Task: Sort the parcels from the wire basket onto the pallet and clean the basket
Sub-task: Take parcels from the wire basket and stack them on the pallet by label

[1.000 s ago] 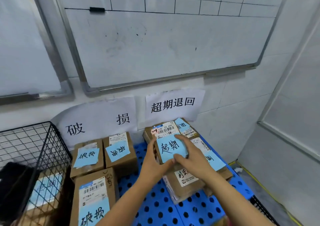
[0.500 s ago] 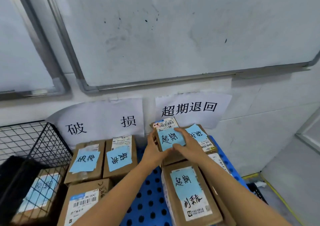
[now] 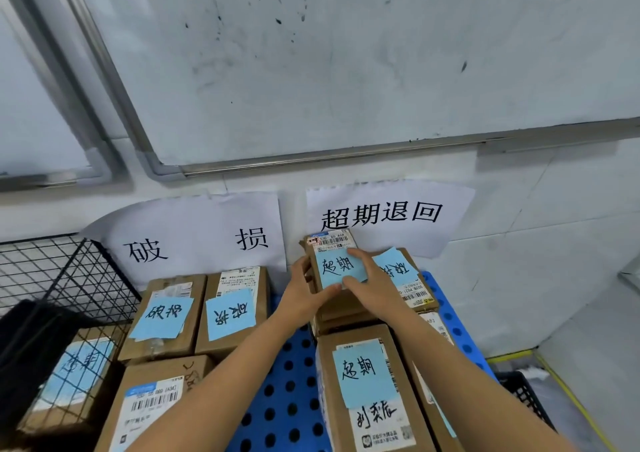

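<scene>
Two grips closed on small parcel (image 3: 341, 264), left hand (image 3: 304, 295) at left edge, right hand (image 3: 375, 283) on top, pallet (image 3: 287, 382) gap beside.

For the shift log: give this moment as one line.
phase: placing | left grip, right grip: hold 超期 parcel | where: atop stack under 超期退回 sign | wire basket: remaining parcel inside

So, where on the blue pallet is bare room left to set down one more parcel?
The bare strip of the pallet runs between the left boxes and the right stack; the left forearm crosses it. A thin edge of it shows right of that stack. The back row by the wall is crowded.
</scene>
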